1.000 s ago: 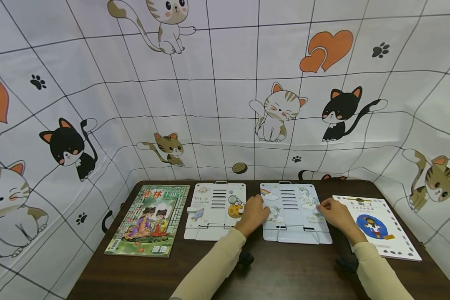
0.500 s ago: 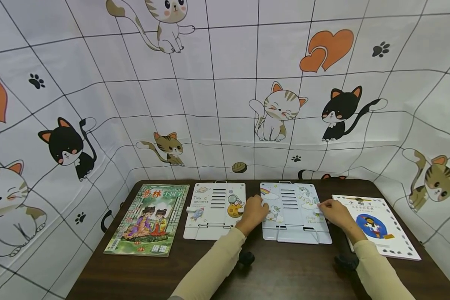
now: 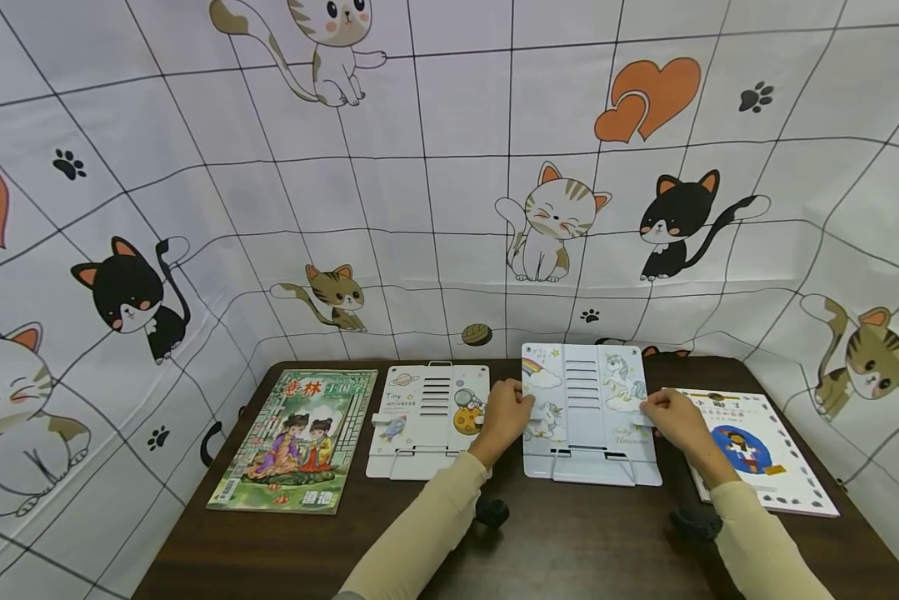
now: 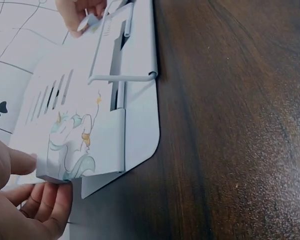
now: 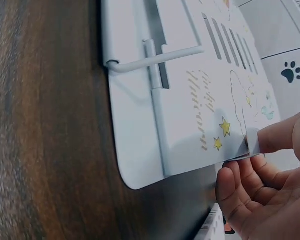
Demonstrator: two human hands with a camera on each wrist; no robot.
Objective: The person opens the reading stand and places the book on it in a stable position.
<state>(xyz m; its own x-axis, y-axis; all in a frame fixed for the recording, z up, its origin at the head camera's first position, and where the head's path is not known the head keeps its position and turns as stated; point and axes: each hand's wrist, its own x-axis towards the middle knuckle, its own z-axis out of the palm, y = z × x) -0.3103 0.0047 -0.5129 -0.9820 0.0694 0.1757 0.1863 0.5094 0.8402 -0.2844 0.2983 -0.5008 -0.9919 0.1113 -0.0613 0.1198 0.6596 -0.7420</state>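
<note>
A white metal book stand (image 3: 586,429) with unicorn and rainbow prints stands on the table, its slotted back panel lifted at a slant off its flat base. My left hand (image 3: 503,417) pinches the panel's left edge; in the left wrist view the thumb of that hand (image 4: 27,200) lies on the front, with the fingers behind. At the opposite edge my right hand (image 3: 676,423) pinches the panel the same way. The right wrist view has the right hand (image 5: 269,185) gripping near the yellow stars. Wire page holders (image 5: 159,60) cross the stand's lower front.
Left of the unicorn stand lies a second, flat book stand (image 3: 412,442) with a space print. A green illustrated magazine (image 3: 299,450) is at the far left, a white book (image 3: 786,467) at the right. Behind the dark table (image 3: 569,550) hangs a cat-patterned cloth (image 3: 456,200).
The unicorn stand's back panel has tilted up from lying flat, its top edge rising, with both hands at its sides. The other stand, magazine and white book have stayed put.
</note>
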